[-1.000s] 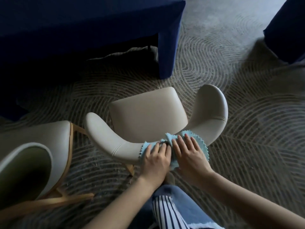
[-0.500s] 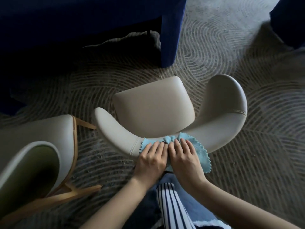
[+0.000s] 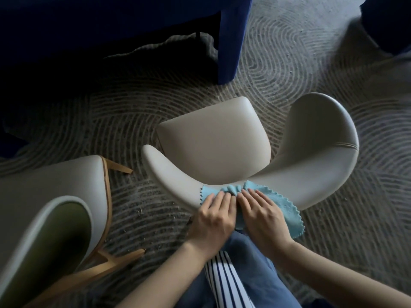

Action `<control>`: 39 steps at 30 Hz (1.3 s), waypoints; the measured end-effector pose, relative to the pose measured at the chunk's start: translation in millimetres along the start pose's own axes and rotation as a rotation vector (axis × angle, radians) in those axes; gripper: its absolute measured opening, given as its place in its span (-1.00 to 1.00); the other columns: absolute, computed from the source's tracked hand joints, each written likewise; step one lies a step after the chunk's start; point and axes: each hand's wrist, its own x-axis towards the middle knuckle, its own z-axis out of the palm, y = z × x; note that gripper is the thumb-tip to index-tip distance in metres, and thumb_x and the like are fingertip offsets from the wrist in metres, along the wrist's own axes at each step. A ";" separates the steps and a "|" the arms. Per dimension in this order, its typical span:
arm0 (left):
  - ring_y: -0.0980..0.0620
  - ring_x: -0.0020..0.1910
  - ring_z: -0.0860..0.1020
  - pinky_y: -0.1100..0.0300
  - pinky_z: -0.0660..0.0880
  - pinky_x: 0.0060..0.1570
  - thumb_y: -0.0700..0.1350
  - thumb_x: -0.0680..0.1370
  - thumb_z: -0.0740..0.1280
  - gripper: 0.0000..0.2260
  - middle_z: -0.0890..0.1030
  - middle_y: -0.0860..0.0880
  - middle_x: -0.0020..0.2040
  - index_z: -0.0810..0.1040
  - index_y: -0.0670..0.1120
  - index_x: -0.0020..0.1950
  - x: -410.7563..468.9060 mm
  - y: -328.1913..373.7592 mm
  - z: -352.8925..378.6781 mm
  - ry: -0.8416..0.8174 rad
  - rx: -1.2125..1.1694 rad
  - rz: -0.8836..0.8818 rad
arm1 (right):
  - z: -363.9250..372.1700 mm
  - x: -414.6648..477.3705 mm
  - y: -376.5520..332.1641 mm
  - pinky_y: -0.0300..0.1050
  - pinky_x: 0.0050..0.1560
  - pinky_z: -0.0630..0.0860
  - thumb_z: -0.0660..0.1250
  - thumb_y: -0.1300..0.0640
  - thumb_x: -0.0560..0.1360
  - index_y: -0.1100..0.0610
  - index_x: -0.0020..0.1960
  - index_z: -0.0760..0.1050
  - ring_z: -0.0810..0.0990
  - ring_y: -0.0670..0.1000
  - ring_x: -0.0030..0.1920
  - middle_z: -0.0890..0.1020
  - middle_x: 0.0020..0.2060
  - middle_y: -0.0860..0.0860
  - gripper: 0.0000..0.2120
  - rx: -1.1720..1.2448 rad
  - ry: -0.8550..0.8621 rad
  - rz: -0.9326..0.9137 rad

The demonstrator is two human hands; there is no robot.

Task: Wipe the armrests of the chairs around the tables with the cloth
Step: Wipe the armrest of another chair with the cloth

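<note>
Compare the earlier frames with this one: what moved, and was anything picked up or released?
Very little. The left hand and right hand stay pressed flat, side by side, on the blue cloth over the curved back of the cream chair; the cloth bunches more between them and trails further past the right hand. Nothing taken or let go. The second chair stayed put; only the view shifted.

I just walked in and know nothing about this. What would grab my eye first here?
The light blue cloth with its zigzag edge stands out, bunched on the curved rail of the cream chair at centre. The left hand and right hand press on it side by side. Next come a second chair at lower left and the dark blue table at the top, over swirl-patterned carpet.
</note>
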 end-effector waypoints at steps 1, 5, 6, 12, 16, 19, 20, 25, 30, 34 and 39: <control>-0.08 0.00 0.64 0.06 0.56 0.06 -0.33 0.58 -0.01 -0.60 0.66 -0.16 -0.02 0.64 -0.23 0.06 -3.0 -4.9 -1.7 0.005 0.009 0.007 | 1.0 2.2 -4.1 0.03 0.04 0.58 0.64 0.19 0.09 0.30 -0.03 0.65 0.69 0.13 -0.03 0.69 -0.05 0.17 -0.51 0.021 0.001 0.002; -0.09 0.07 0.62 0.00 0.55 0.09 -0.28 0.53 0.12 -0.69 0.65 -0.18 0.04 0.63 -0.25 0.10 -19.7 -39.0 -10.8 -0.008 0.052 0.044 | 9.3 17.1 -34.2 -0.02 0.09 0.56 0.29 0.22 0.34 0.29 0.01 0.63 0.68 0.12 -0.01 0.69 -0.04 0.17 -0.70 0.053 0.027 -0.056; -0.09 0.09 0.62 -0.01 0.55 0.09 -0.28 0.53 0.13 -0.70 0.65 -0.18 0.06 0.62 -0.25 0.11 -22.2 -48.6 -13.4 -0.020 0.060 0.060 | 10.0 21.3 -41.8 -0.02 0.09 0.56 0.30 0.23 0.34 0.29 0.02 0.63 0.68 0.12 -0.01 0.68 -0.04 0.17 -0.70 0.058 0.010 -0.045; -0.04 0.13 0.60 -0.04 0.52 0.13 -0.25 0.54 0.13 -0.69 0.65 -0.13 0.10 0.63 -0.20 0.12 -28.0 -99.6 -29.7 -0.032 0.032 0.088 | 17.7 45.4 -76.3 -0.01 0.06 0.60 0.11 0.20 0.33 0.34 0.12 0.57 0.67 0.13 0.04 0.66 0.04 0.22 -0.54 0.107 -0.097 -0.001; -0.04 0.13 0.61 -0.06 0.52 0.14 -0.25 0.53 0.11 -0.67 0.65 -0.13 0.09 0.64 -0.20 0.11 -29.3 -125.6 -33.5 -0.042 0.030 0.085 | 25.6 61.4 -94.8 0.01 0.01 0.61 0.34 0.31 0.20 0.35 0.09 0.56 0.67 0.18 -0.02 0.66 -0.02 0.23 -0.55 0.151 -0.137 0.030; -0.03 0.16 0.59 -0.10 0.49 0.16 -0.25 0.51 0.11 -0.66 0.64 -0.12 0.12 0.63 -0.20 0.13 -31.2 -148.4 -35.1 -0.056 0.036 0.059 | 31.0 80.8 -109.9 -0.05 -0.12 0.60 0.34 0.33 0.20 0.27 -0.01 0.53 0.64 0.15 -0.17 0.62 -0.17 0.15 -0.65 0.189 -0.103 0.045; -0.03 0.17 0.59 -0.12 0.48 0.17 -0.25 0.51 0.11 -0.65 0.64 -0.11 0.13 0.62 -0.19 0.14 -31.2 -155.8 -35.6 -0.061 0.035 0.042 | 32.8 87.9 -115.0 -0.09 -0.18 0.59 0.39 0.33 0.17 0.25 -0.06 0.52 0.62 0.13 -0.22 0.60 -0.22 0.12 -0.66 0.200 -0.090 0.051; -0.06 0.17 0.59 -0.18 0.49 0.15 -0.24 0.49 0.11 -0.64 0.64 -0.08 0.14 0.62 -0.17 0.16 -28.0 -188.3 -34.4 -0.096 0.061 0.022 | 31.4 119.5 -137.1 -0.25 -0.48 0.39 0.56 0.25 -0.04 0.18 -0.21 0.51 0.57 0.03 -0.42 0.55 -0.39 0.02 -0.57 0.167 -0.111 0.108; -0.06 0.12 0.61 -0.15 0.50 0.13 -0.23 0.50 0.12 -0.66 0.65 -0.01 0.12 0.63 -0.11 0.12 -19.8 -215.8 -31.9 -0.140 0.143 0.089 | 31.5 142.3 -146.2 -0.26 -0.42 0.13 0.61 0.14 -0.09 0.19 -0.20 0.51 0.57 0.02 -0.46 0.57 -0.39 0.02 -0.48 0.108 -0.174 0.165; -0.05 0.08 0.63 -0.15 0.52 0.09 -0.24 0.49 0.11 -0.66 0.67 -0.01 0.05 0.65 -0.13 0.07 -11.5 -233.2 -29.7 -0.127 0.190 0.173 | 32.8 155.4 -148.2 -0.15 -0.17 0.22 0.27 0.21 0.48 0.21 0.22 0.33 0.57 0.11 0.06 0.54 0.11 0.08 -0.67 0.151 -0.312 0.136; -0.10 0.07 0.63 -0.16 0.53 0.06 -0.20 0.44 0.16 -0.66 0.67 -0.05 0.08 0.65 -0.14 0.08 -7.3 -254.8 -24.2 -0.137 0.214 0.166 | 41.5 179.5 -156.3 -0.10 -0.06 0.34 0.21 0.25 0.53 0.23 0.28 0.30 0.53 0.13 0.15 0.52 0.17 0.11 -0.66 0.202 -0.337 0.200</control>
